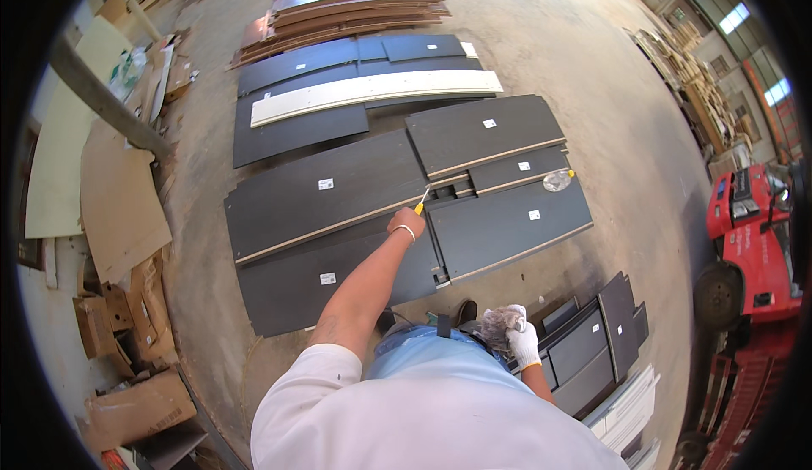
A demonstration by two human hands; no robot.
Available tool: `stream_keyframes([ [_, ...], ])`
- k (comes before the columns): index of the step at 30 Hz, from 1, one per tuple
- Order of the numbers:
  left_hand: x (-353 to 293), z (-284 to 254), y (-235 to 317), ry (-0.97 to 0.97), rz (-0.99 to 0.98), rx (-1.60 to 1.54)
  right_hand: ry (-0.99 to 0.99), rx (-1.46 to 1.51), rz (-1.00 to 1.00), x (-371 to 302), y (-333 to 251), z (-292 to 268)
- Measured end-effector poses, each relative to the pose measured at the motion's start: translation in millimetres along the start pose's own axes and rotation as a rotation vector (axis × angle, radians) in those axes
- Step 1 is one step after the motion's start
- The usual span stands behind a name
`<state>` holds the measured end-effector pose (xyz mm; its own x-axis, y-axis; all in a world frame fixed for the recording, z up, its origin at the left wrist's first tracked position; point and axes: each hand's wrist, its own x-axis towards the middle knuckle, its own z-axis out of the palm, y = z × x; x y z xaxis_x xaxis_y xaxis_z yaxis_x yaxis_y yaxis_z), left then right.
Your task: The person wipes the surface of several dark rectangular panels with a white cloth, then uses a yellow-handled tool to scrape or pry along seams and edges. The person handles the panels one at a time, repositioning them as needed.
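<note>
My bare left hand [406,221], with a pale band at its wrist, stretches out over a stack of dark grey panels [326,216]. Closed in it is a small tool with a yellow handle [419,207] and a thin light tip, pointing at the gap between panels. The tip's exact kind is too small to tell. My right hand [523,341] wears a white knitted glove and grips a crumpled grey-brown rag [497,327] beside my waist. On the panels' right side lies a clear plastic bottle [557,181] with a yellow cap.
Beyond are more dark panels with a long white board [372,95] and a brown panel stack [355,13]. Small dark panels [579,343] and white strips [630,407] lie near my right side. A red truck [757,246] stands right; cardboard [125,199] and a post [106,94] are left.
</note>
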<state>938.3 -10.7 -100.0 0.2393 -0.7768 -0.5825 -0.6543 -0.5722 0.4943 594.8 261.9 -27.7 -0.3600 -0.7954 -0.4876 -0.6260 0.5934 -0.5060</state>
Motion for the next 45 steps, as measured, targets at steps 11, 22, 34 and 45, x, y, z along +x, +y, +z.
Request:
stream_keyframes([
  [11, -3.2, 93.9, 69.3, 0.11, 0.144, -0.002, 0.027, 0.127, 0.041, 87.3, 55.1, -67.5],
  [22, -79.4, 149.5, -4.5, 0.159, -0.307, 0.008, -0.196, 0.496, 0.094, 209.0, 117.9, -134.9],
  [34, -116.8, 136.0, -69.0, 0.002, -0.439, -0.171, -0.838, 0.555, -0.167, 206.2, -46.4, -47.1],
  [45, 18.7, 61.4, -43.8, -0.041, -0.314, -0.11, -0.629, 0.151, 0.129, 134.1, -59.2, 31.3],
])
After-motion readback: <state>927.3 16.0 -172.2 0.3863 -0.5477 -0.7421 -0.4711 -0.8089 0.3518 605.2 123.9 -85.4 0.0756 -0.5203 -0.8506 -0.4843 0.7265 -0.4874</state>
